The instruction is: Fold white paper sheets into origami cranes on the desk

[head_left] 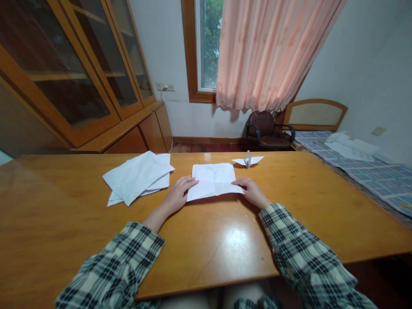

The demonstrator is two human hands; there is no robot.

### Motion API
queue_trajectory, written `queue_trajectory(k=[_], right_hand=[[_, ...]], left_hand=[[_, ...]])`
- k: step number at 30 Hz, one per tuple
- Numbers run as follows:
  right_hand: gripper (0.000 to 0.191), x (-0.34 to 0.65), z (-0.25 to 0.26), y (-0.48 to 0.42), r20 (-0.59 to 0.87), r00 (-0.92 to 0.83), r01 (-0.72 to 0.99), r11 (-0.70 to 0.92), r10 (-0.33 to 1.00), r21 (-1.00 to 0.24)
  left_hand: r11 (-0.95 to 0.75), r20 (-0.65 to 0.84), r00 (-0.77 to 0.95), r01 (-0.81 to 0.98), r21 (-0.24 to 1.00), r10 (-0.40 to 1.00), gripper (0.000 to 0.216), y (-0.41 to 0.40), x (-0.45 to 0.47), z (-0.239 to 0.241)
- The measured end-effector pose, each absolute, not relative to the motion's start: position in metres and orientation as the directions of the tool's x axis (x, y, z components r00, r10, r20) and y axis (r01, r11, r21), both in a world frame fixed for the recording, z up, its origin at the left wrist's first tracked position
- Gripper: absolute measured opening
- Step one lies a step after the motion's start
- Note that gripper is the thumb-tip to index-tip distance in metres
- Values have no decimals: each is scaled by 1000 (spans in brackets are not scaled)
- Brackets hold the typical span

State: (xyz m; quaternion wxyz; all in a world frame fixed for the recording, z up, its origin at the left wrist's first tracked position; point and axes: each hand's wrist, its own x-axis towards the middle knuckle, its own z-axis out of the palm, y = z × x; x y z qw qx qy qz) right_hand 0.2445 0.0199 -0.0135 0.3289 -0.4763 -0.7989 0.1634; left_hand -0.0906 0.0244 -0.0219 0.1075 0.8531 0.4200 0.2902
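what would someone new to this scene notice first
The creased white rectangular paper sheet probably catches the eye first, held at its sides by the left hand and the right hand on the glossy brown wooden table. Just beyond it to the right stands a folded white paper bird, wings spread. Behind, the long pale-pink fabric curtain covers much of the window.

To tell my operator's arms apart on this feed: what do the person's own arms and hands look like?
The left sleeve and right sleeve are loose black, grey and off-white plaid. The left hand and right hand are bare; no gloves or watch show.
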Motion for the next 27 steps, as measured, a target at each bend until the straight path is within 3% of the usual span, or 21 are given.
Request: queue_trajectory(k=[11,27], right_hand=[[19,248,-17,23,383,-342,651,511,858,-562],[20,252,-20,26,359,-352,669,501,864,-550]], left_hand=[[-648,400,511,626,433,761,30,28,-92,-22],[-619,361,503,629,471,786,35,29,-92,-24]])
